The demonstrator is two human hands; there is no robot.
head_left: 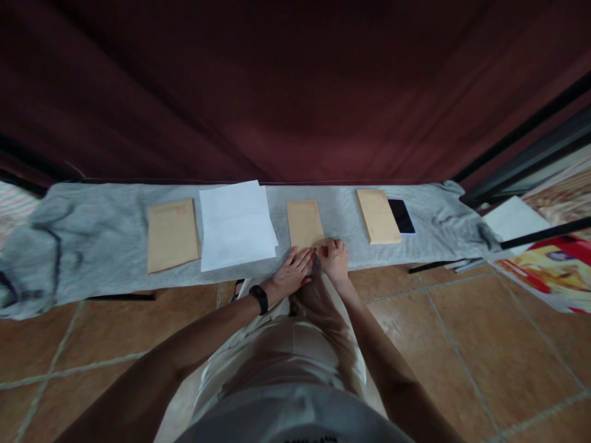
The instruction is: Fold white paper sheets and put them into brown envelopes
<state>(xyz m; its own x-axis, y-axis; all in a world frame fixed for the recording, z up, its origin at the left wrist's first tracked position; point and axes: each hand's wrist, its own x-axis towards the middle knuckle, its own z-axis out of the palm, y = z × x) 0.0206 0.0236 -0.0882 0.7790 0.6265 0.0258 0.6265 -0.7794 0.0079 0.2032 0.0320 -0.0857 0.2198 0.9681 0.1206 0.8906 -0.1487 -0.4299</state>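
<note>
A brown paper envelope (pixel 305 223) lies on the grey cloth in front of me, its near end at the cloth's front edge. My left hand (pixel 292 272), with a black band on the wrist, rests on the near left part of that envelope, fingers stretched out flat. At the near right corner, my right hand (pixel 335 261) has its fingers bent and closed on the envelope's edge. The fingertips of both hands almost meet there and cover the near edge.
White paper sheets (pixel 237 226) lie to the left, with more brown envelopes (pixel 172 237) beyond them. On the right are a stack of brown envelopes (pixel 378 216) and a dark phone (pixel 401 216). A dark red curtain (pixel 295 92) hangs behind the grey cloth (pixel 111 227).
</note>
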